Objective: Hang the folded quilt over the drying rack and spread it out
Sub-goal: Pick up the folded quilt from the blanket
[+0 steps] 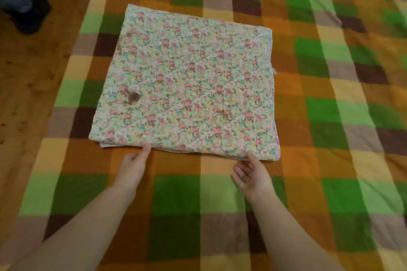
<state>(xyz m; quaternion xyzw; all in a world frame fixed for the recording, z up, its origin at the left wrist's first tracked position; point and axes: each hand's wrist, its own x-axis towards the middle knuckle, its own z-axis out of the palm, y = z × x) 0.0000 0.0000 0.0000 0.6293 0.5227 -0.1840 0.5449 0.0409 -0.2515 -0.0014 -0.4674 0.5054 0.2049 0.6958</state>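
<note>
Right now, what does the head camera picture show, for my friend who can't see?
A folded flowery quilt lies on a checked green, orange and brown blanket. The left hand and right hand touch its near edge.

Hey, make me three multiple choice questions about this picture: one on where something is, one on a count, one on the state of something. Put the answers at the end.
1. Where does the folded quilt lie?
A. on the checked blanket
B. over a drying rack
C. on a chair

2. How many hands reach the quilt's near edge?
A. none
B. one
C. two

3. What state is the quilt in?
A. opened out in a single layer
B. folded into a rough square
C. rolled into a tube

Answers:
1 A, the checked cloth shows on every side of it.
2 C, the left hand and the right hand each have fingers at that edge.
3 B, stacked layers show at its near left corner.
</note>
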